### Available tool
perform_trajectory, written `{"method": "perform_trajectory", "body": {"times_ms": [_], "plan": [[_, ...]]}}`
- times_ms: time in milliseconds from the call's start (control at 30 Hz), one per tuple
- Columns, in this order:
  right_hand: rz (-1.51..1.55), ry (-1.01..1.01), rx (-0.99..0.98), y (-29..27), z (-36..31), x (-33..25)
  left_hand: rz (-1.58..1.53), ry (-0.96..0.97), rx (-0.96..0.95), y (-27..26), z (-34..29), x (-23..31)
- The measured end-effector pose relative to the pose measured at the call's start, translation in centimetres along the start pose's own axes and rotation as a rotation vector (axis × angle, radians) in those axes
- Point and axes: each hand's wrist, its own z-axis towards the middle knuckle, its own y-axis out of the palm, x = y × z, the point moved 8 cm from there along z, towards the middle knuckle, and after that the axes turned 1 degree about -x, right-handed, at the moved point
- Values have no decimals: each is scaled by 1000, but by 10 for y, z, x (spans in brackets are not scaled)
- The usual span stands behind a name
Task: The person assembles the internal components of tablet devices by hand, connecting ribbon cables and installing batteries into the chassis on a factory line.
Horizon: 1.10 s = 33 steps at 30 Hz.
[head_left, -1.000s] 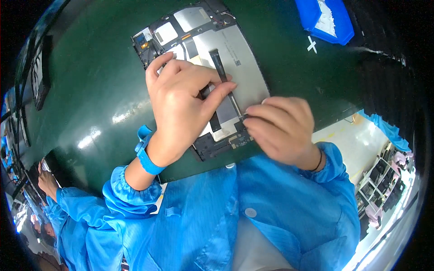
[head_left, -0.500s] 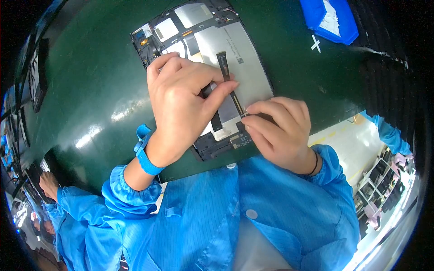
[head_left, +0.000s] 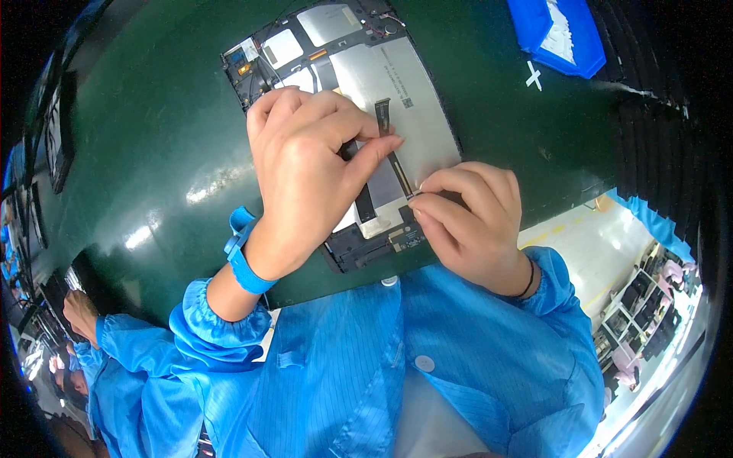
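An opened tablet screen assembly (head_left: 424,126), with a silver back plate and black frame, lies tilted on the bench in front of me. A narrow black flex cable (head_left: 383,118) stretches across its lower middle, its wider free end raised upward. My left hand (head_left: 305,164), wearing a blue wrist strap (head_left: 243,256), is closed, pinching the cable between thumb and forefinger. Down at the cable's lower end, my right hand (head_left: 477,225) is closed, with thumb and forefinger pinching that end near the frame's bottom edge. The left hand covers part of the assembly's left side.
The green bench top (head_left: 183,153) surrounds the assembly. At the upper right stands a blue bin (head_left: 584,38) with white pieces in it, and a white cross mark (head_left: 534,75) lies below it. A co-worker's hand (head_left: 81,313) rests at the bench's left edge.
The cable's raised upper end has tipped slightly right and down. Both hands keep their pinch in nearly the same places.
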Motion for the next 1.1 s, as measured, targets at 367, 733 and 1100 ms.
{"method": "perform_trajectory", "body": {"times_ms": [367,733,1100], "plan": [[28,-24,3,0,0,-1,9,9,20,0,0,1],[-287,-231,-108,4,-8,-26,11,-24,1,0,-1,-1],[-252,-97,-237,9,3,-25,21,-18,37,-8,-1,1]]}}
